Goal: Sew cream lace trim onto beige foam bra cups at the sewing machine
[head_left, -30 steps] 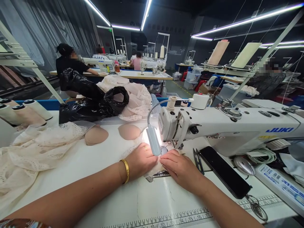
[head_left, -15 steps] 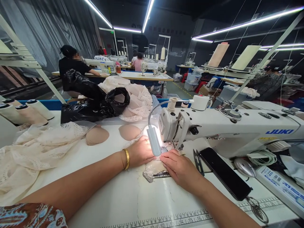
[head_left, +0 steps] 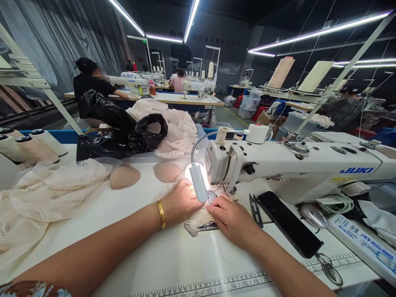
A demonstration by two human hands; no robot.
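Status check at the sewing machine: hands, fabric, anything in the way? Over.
Left hand and right hand at pale fabric, beside the sewing machine head. Grip unclear. Lamp hides part of the left hand.

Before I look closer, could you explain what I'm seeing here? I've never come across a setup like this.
There is no robot here: the two bare hands belong to a person, and the view comes from a camera worn on that person's head. The left hand and right hand are at some pale fabric beside the head of a white sewing machine. A small gray lamp hides part of the fingers, so the exact grip is unclear. On the table lie two beige pads, loose lace, snips and a phone.
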